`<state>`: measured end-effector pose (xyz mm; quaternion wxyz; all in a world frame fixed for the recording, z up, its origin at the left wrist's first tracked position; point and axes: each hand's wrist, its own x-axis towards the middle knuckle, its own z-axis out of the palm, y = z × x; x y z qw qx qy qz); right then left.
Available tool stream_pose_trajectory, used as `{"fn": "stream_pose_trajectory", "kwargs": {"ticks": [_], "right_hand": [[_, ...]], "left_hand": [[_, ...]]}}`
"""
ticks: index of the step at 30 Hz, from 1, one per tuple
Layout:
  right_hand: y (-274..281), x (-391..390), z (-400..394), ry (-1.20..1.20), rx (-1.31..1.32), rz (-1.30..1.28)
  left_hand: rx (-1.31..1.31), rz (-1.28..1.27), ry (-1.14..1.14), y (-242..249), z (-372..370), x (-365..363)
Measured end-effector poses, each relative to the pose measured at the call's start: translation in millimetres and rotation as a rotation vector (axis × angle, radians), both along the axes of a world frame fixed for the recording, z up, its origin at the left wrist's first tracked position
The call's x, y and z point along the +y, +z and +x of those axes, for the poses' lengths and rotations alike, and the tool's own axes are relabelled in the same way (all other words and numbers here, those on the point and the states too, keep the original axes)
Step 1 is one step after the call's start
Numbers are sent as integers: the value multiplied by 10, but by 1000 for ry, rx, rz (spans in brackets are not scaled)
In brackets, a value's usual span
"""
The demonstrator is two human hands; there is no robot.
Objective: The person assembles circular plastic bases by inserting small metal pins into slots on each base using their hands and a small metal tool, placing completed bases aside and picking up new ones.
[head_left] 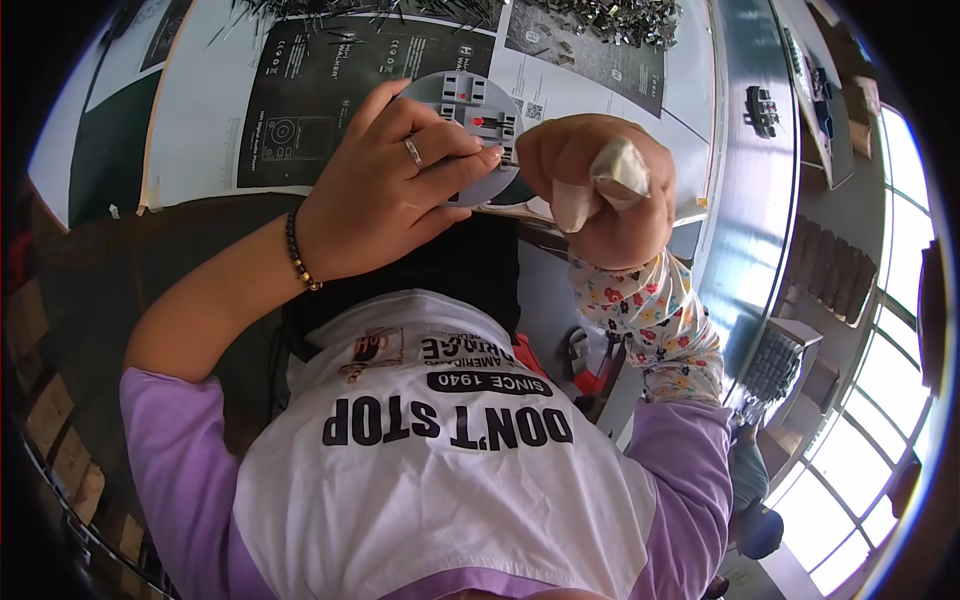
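A round grey fixture (pixel 490 185) with slots and small dark and grey parts lies at the table's front edge, a small red spot near its middle. Over its left side, my left hand (pixel 400 170) wears a ring and grips it, fingertips on the parts and rim. Close to the right rim is my right hand (pixel 600 185), its fingers curled together, pale covers on two of them. A thin dark tip shows between that hand and the fixture; the rest of what it holds is hidden.
Heaps of small shiny metal pieces (pixel 600 22) lie at the table's back, on printed sheets (pixel 300 110). A dark part (pixel 762 110) sits on the shiny surface to the right. Another person (pixel 750 500) shows at lower right.
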<state>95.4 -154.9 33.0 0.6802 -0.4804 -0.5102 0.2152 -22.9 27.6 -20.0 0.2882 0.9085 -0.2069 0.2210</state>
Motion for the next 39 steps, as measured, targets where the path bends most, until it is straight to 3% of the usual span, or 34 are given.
{"fn": "stream_pose_trajectory", "kwargs": {"ticks": [10,14,17,21,23,24,25,26,27,29,30,33,34,35,37,39], "right_hand": [[47,19,-6,18,-111,-53],[362,-361,223,-238,-147,-85],[521,-548,291,-371,302,-353],[621,-752,334,-696,555,-303],[531,-1440,770,-1094,415,-214],[365,-2184,1100,-1155,57,-378],[408,-2669,1182,-1398,308,-393],[284,-3442,1267,-1458,331,-504],[63,-4157,1373,-1594,274,-688],[-299,-5174,1353,-1650,-271,-1390],[-296,-5129,1359,-1654,-262,-1388],[59,-4363,1453,-1724,-729,-1605],[148,-3985,1677,-1647,-815,-1477],[108,-3626,1926,-1601,-804,-1118],[-199,-3298,2609,-1501,-1023,-1058],[-358,-3196,2806,-1530,-966,-1124]], "left_hand": [[38,-5,-7,4,-47,-5],[-34,-54,59,353,6,27],[-148,-146,99,597,242,-95],[-271,-175,-109,852,816,-588],[-221,-125,-157,902,943,-651],[-193,-98,-173,926,993,-682],[-198,-97,-180,920,1024,-608],[-169,-33,-204,881,1052,-420],[-139,29,-228,829,1075,-240],[-20,28,-136,708,987,13],[-19,34,-141,694,988,54],[207,-109,-99,698,949,97],[215,-102,-96,720,956,8],[185,-140,-177,761,1007,-158],[136,-155,-242,847,1011,-421],[161,-237,-364,873,868,-534]]}}
